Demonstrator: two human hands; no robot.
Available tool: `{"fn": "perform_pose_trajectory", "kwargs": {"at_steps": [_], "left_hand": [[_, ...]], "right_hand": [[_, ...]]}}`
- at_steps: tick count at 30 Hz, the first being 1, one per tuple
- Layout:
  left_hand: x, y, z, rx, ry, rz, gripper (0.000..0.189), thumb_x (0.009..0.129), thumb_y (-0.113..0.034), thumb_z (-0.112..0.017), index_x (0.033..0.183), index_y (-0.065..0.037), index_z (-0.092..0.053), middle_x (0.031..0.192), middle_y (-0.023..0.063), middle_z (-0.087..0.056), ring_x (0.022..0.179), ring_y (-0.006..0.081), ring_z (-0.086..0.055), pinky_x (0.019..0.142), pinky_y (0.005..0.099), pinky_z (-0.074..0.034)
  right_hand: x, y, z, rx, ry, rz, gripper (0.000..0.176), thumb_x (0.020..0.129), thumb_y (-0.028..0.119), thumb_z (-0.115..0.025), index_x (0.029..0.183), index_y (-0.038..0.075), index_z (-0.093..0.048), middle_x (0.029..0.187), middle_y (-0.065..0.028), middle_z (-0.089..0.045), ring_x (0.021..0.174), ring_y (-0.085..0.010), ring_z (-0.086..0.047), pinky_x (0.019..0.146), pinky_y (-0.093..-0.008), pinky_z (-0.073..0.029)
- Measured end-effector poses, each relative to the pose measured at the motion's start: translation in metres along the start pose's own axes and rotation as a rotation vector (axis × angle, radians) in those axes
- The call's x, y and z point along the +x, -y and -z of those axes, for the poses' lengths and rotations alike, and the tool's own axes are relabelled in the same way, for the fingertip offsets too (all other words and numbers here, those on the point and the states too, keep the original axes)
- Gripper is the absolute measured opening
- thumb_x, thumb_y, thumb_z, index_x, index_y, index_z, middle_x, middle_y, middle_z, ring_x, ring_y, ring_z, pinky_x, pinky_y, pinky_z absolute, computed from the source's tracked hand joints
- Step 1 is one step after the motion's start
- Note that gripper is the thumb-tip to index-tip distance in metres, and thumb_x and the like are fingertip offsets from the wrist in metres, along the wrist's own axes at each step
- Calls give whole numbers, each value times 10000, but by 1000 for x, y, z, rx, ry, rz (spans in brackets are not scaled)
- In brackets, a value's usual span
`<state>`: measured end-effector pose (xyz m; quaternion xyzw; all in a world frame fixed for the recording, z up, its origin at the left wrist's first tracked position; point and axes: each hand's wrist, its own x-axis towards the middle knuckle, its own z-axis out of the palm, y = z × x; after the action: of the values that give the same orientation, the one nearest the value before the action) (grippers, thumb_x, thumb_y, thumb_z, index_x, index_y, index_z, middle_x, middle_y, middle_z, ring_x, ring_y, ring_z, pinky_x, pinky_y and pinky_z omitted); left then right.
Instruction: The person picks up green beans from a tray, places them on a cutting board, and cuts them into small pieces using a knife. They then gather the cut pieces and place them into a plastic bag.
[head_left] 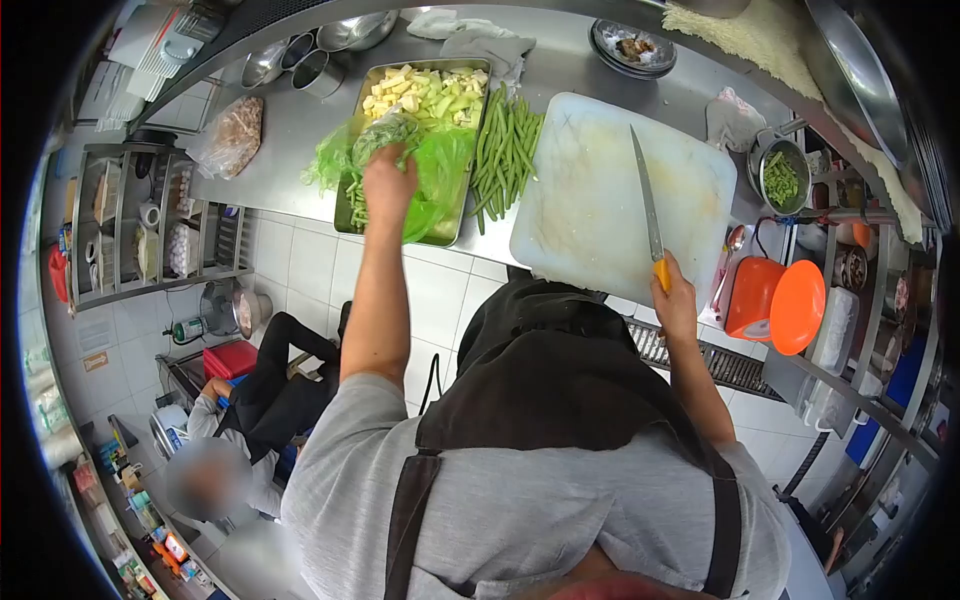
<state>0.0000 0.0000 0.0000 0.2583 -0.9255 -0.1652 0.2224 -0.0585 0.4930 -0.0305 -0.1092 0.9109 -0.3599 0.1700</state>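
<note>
My right hand (676, 298) grips the yellow handle of a long kitchen knife (647, 195). Its blade lies over a white cutting board (590, 235) and points away from me. Over a metal tray (484, 85), my left hand (390, 180) has its fingers curled onto a bright green plastic bag (445, 175). Part of the bag hangs past the tray's left side. Cut pale yellow and light green vegetable pieces (425, 95) fill the far end of the tray. Long green beans (507, 150) lie in a pile between tray and board.
Metal bowls (350, 32) and a clear bag of brownish food (235, 135) stand at the left back. Stacked plates (632, 50) are behind the board. At right are a pot of chopped greens (780, 178) and orange containers (755, 298). A person (270, 400) sits at lower left.
</note>
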Motion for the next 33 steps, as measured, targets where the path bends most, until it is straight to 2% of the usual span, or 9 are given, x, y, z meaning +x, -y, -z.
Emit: {"fn": "perform_pose_trajectory", "kwargs": {"at_steps": [3, 5, 11, 17, 20, 22, 25, 30, 33], "left_hand": [[-19, -73, -51, -193, 194, 23, 237, 804, -163, -700, 1010, -48, -727, 982, 203, -705, 891, 398, -685, 790, 452, -566], [-14, -98, -72, 92, 356, -31, 202, 829, -191, -670, 976, -65, -726, 974, 194, -717, 838, 355, -709, 762, 450, -574], [-9, -96, -98, 120, 294, -27, 147, 813, -171, -624, 879, -54, -683, 959, 182, -690, 866, 387, -687, 765, 483, -569], [0, -124, -112, -174, 141, -201, 150, 799, -104, -701, 945, -79, -676, 846, 159, -705, 759, 364, -685, 695, 445, -555], [-19, -186, -114, -335, 470, -434, 135, 837, -65, -643, 966, -83, -677, 836, 152, -702, 767, 347, -684, 705, 449, -553], [-47, -212, -136, -216, 659, -749, 137, 829, -68, -638, 958, -79, -683, 856, 127, -706, 852, 319, -680, 749, 439, -541], [-87, -230, -153, -244, 667, -951, 149, 819, -73, -634, 955, -71, -696, 917, 107, -700, 943, 302, -648, 808, 424, -521], [-104, -228, -137, -275, 459, -849, 147, 799, -52, -656, 934, -60, -715, 969, 98, -677, 964, 298, -617, 846, 393, -503], [-102, -221, -136, -294, 397, -739, 131, 784, -39, -677, 909, -49, -716, 961, 101, -670, 939, 300, -612, 847, 390, -499]], "right_hand": [[-7, -5, 19, -38, 30, -39, 509, 901, 107, -618, 1395, 73, -501, 986, -303, -670, 946, -461, -661, 812, -495, -522], [-4, -7, 6, -41, -4, 34, 503, 902, 106, -617, 1394, 90, -509, 985, -302, -671, 942, -467, -656, 810, -493, -524], [-3, -8, -5, -21, -34, 59, 517, 909, 135, -629, 1408, 108, -495, 1004, -294, -673, 958, -475, -643, 819, -514, -518], [-9, -3, -4, 43, 15, -62, 460, 990, 367, -554, 1360, 96, -524, 944, -279, -679, 890, -450, -667, 766, -495, -523], [-10, 20, 12, 207, 123, -270, 438, 1027, 400, -483, 1249, 34, -576, 726, -196, -643, 603, -346, -642, 641, -443, -512], [-9, 21, 19, 219, 132, -309, 437, 1028, 401, -478, 1243, 34, -581, 713, -198, -638, 583, -345, -634, 629, -440, -508], [-12, 9, 22, 184, 150, -301, 432, 1031, 402, -470, 1228, 37, -592, 708, -198, -636, 582, -337, -634, 632, -440, -506], [-30, -15, 23, 53, 134, -251, 425, 1030, 403, -462, 1222, 52, -604, 771, -222, -662, 721, -370, -671, 717, -471, -508], [-44, -18, 28, 27, 122, -168, 430, 1039, 401, -460, 1229, 41, -597, 663, -122, -611, 528, -255, -616, 538, -394, -494]]}}
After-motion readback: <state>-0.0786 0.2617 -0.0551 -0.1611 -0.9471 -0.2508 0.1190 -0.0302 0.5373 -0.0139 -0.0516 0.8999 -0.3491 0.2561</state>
